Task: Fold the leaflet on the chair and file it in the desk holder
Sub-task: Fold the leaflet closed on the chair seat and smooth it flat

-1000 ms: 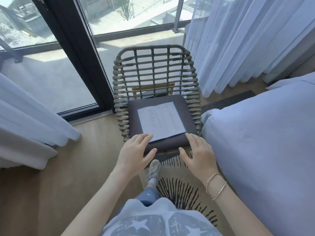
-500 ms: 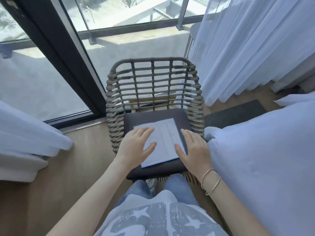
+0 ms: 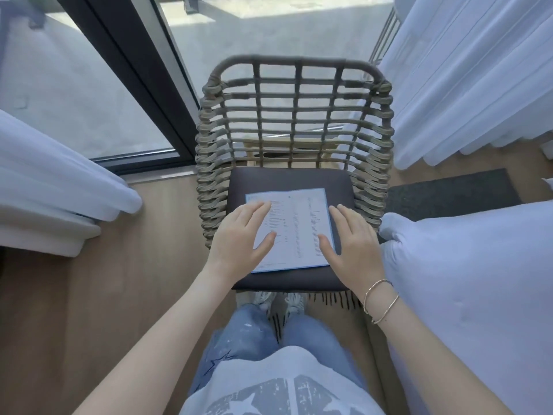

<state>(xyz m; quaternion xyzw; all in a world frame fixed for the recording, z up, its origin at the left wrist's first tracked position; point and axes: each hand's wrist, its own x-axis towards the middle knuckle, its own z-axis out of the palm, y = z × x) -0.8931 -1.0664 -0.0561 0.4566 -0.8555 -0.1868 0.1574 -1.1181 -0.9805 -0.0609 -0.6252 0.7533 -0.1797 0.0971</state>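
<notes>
A white leaflet (image 3: pixel 296 226) with printed text and a blue border lies flat and unfolded on the dark seat cushion (image 3: pixel 287 179) of a woven wicker chair (image 3: pixel 296 97). My left hand (image 3: pixel 242 235) rests flat on the leaflet's left part, fingers spread. At the leaflet's right edge, my right hand (image 3: pixel 353 244) lies with its thumb on the paper and its fingers partly on the cushion. Neither hand grips the sheet. No desk holder is in view.
A bed with a pale blue cover (image 3: pixel 466 289) presses close on the right. White curtains (image 3: pixel 466 70) hang behind on the right, and another curtain (image 3: pixel 51 187) on the left. A dark-framed glass door (image 3: pixel 125 70) stands behind the chair. My legs (image 3: pixel 269 330) stand at the chair's front.
I have stepped closer to the chair. Both hands moved forward from the cushion's front edge onto the leaflet, which now lies between and under them.
</notes>
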